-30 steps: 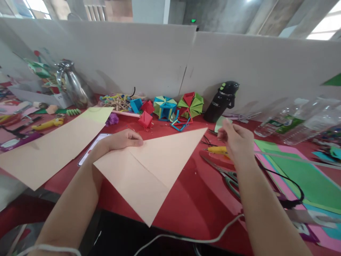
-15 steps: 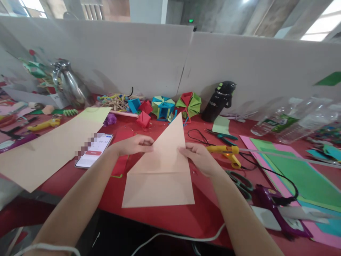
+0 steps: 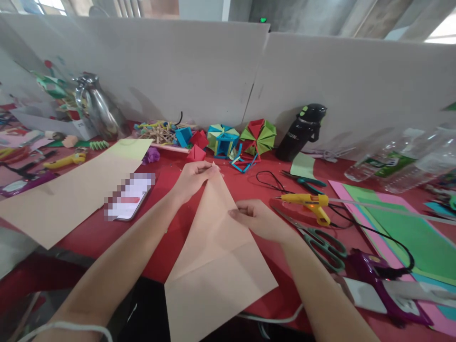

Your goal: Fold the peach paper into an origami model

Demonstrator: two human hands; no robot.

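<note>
Left hand (image 3: pixel 194 181) (curled) beyond right hand (image 3: pixel 261 219)

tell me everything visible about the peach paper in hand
The peach paper looks plain and matte, creased across its lower part, tapering to a far tip. The left hand pinches that tip; the right hand holds its right edge. It overhangs the near edge of the red table, bottom corner cut off.

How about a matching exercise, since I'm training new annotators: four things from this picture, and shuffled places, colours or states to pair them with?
Things:
1. Folded paper
2. Scissors
3. Phone
4. Bottle

Descriptions:
A. Lying screen up
B. Black, in front of the white partition
C. Pinched at its narrow tip by the left hand
D. With green handles

Pairs: 1-C, 2-D, 3-A, 4-B
</note>
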